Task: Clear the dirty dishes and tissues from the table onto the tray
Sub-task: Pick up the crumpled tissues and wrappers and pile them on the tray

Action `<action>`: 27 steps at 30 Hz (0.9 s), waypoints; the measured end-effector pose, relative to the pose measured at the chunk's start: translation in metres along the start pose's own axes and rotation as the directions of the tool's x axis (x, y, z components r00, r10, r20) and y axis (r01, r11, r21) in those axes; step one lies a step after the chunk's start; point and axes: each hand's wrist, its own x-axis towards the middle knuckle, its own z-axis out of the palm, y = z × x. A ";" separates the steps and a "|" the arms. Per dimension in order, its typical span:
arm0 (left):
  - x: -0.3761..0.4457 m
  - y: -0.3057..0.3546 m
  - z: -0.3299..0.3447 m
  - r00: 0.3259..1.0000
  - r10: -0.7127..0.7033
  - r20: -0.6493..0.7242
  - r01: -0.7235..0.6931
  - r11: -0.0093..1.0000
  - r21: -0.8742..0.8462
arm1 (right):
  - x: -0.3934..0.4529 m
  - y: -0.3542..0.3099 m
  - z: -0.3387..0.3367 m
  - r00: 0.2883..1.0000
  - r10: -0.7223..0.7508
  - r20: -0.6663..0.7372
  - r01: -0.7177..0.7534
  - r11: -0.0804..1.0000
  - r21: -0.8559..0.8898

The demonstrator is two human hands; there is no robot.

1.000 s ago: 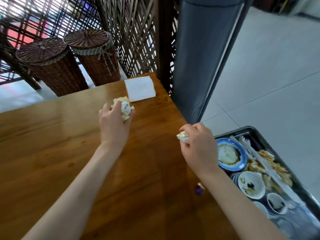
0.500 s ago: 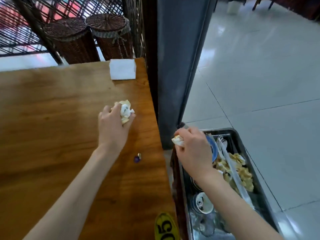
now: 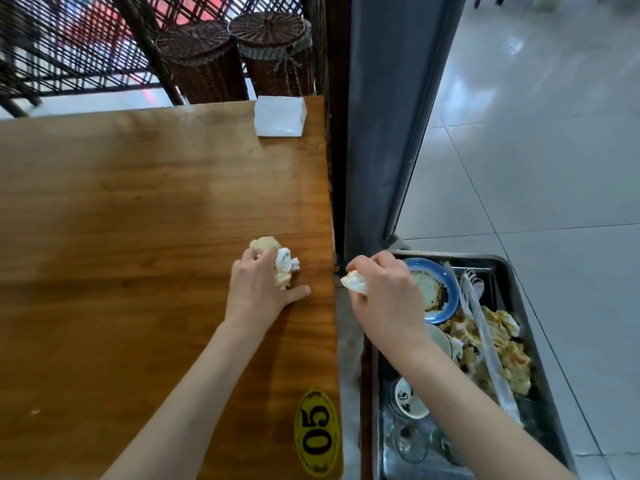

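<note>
Wooden table [image 3: 138, 237] edge beside tray [image 3: 512, 271]

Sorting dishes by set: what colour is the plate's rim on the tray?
Blue rim with a white, stained centre; head view.

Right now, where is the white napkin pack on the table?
In the head view the white napkin pack lies flat at the wooden table's far right corner, just in front of the two wicker baskets and far beyond both hands.

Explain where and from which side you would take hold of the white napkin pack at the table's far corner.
Grip the napkin pack across its two short sides, coming from above. It lies flat on the table, so only its top and edges are exposed; fingers probably cannot get underneath.
</note>
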 end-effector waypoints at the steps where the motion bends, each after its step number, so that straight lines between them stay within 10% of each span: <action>1: 0.001 -0.001 0.001 1.000 -0.011 0.014 0.011 1.000 -0.012 | 0.000 0.002 0.000 1.000 0.002 -0.004 -0.002 1.000 0.002; 27: -0.007 0.108 0.006 0.944 0.317 -0.090 -0.330 0.919 -0.218 | -0.032 0.100 -0.024 0.986 0.168 -0.017 -0.168 0.976 -0.137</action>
